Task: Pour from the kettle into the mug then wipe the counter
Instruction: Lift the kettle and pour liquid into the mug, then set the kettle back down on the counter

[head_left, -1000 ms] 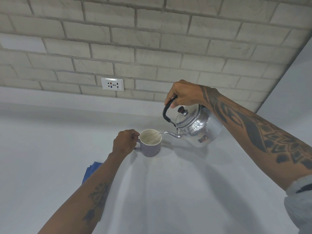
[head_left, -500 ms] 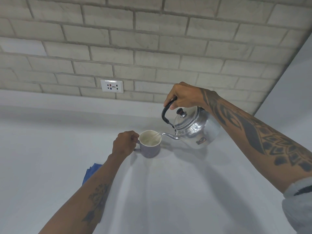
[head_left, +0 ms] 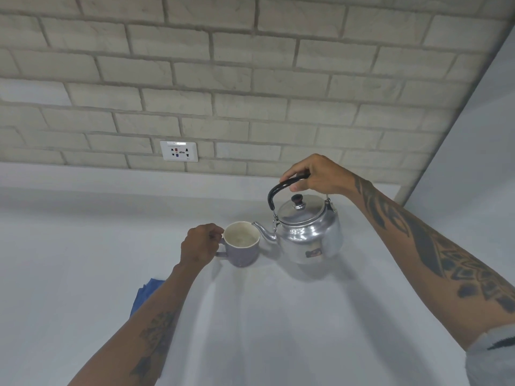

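Note:
A shiny metal kettle (head_left: pixel 308 232) with a black knob and a black handle is held upright by my right hand (head_left: pixel 315 175), which grips the handle from above. Its spout ends at the right rim of a purple mug (head_left: pixel 242 252) with a pale inside. The mug stands on the white counter (head_left: pixel 278 316). My left hand (head_left: pixel 199 245) is closed around the mug's handle on its left side. Whether the kettle's base touches the counter I cannot tell. A blue cloth (head_left: pixel 145 295) lies on the counter, mostly hidden behind my left forearm.
A pale brick wall (head_left: pixel 250 79) runs along the back, with a white socket plate (head_left: pixel 179 151) above the counter's raised ledge. A plain white side wall (head_left: pixel 479 151) closes the counter on the right.
The kettle has swung back from its forward pouring tilt to upright and dropped lower beside the mug. My left hand has stayed on the mug's handle.

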`<control>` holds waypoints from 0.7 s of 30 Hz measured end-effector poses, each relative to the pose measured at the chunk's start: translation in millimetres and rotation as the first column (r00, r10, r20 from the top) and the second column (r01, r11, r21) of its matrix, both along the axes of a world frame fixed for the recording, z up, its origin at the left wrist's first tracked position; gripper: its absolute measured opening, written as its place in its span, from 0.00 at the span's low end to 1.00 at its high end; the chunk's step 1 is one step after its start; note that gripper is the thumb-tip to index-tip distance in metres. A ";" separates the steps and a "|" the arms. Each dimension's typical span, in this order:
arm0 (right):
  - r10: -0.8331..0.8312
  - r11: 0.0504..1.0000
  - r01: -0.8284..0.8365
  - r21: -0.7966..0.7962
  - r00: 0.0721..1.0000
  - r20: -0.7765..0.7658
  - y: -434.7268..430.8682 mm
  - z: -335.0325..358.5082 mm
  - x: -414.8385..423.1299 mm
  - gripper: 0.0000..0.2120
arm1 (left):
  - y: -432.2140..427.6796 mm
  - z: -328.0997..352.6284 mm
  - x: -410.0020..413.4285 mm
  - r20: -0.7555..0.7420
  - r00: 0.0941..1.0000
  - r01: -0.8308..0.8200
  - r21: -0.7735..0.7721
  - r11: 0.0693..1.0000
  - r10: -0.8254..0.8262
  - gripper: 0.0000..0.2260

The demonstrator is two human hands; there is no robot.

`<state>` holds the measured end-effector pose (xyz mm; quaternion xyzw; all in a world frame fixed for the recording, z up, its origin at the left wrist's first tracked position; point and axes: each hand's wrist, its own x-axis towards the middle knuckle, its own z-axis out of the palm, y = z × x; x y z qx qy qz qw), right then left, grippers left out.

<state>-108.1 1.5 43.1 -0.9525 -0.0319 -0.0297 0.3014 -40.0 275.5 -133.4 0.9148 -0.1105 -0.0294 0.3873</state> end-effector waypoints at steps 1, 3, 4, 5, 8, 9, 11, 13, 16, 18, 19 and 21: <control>-0.007 0.999 0.007 0.040 1.000 0.004 -3.4 -3.3 -1.0 0.12 | -0.2 0.2 0.1 -0.003 1.000 -0.002 -0.005 1.000 0.002 0.17; -0.017 0.994 0.016 0.112 1.000 0.011 -9.5 -9.1 -3.8 0.12 | -0.1 0.5 0.9 -0.008 1.000 0.002 -0.012 1.000 -0.002 0.17; -0.024 0.990 0.021 0.141 1.000 0.017 -12.6 -11.8 -5.1 0.12 | -0.3 0.9 1.6 -0.018 1.000 0.001 -0.014 1.000 -0.001 0.18; -0.029 0.985 0.025 0.169 0.999 0.024 -15.3 -13.7 -6.8 0.12 | -1.2 2.7 2.7 -0.028 1.000 -0.005 -0.017 1.000 0.005 0.18; -0.045 0.971 0.032 0.236 0.998 0.051 -22.9 -16.8 -11.7 0.12 | -8.6 17.2 7.9 -0.015 0.999 -0.032 -0.045 0.998 0.031 0.17; -0.054 0.966 0.038 0.256 0.997 0.057 -26.0 -18.2 -12.6 0.12 | -13.7 26.0 9.6 0.032 0.999 -0.020 -0.049 0.999 0.022 0.16; -0.064 0.959 0.043 0.279 0.996 0.064 -31.7 -19.9 -14.4 0.12 | -28.5 49.2 11.0 0.157 0.987 0.050 -0.083 0.995 -0.036 0.13; -0.081 0.957 0.056 0.285 0.994 0.077 -37.5 -21.0 -15.9 0.12 | -49.2 79.5 7.8 0.240 0.961 0.176 -0.145 0.974 -0.138 0.12; -0.108 0.948 0.075 0.311 0.990 0.090 -44.1 -20.1 -20.8 0.11 | -85.2 125.2 -1.9 0.217 0.906 0.397 -0.132 0.908 -0.364 0.18; -0.131 0.944 0.095 0.315 0.987 0.096 -49.7 -18.8 -24.0 0.11 | -109.2 146.2 -6.3 0.142 0.851 0.515 -0.041 0.856 -0.505 0.25; -0.149 0.940 0.109 0.323 0.984 0.099 -52.8 -18.1 -25.8 0.11 | -120.0 152.5 -6.6 0.110 0.831 0.549 -0.008 0.836 -0.545 0.26; -0.187 0.921 0.138 0.363 0.977 0.102 -61.0 -17.8 -29.5 0.10 | -138.1 159.9 -6.0 0.087 0.806 0.585 0.029 0.811 -0.585 0.24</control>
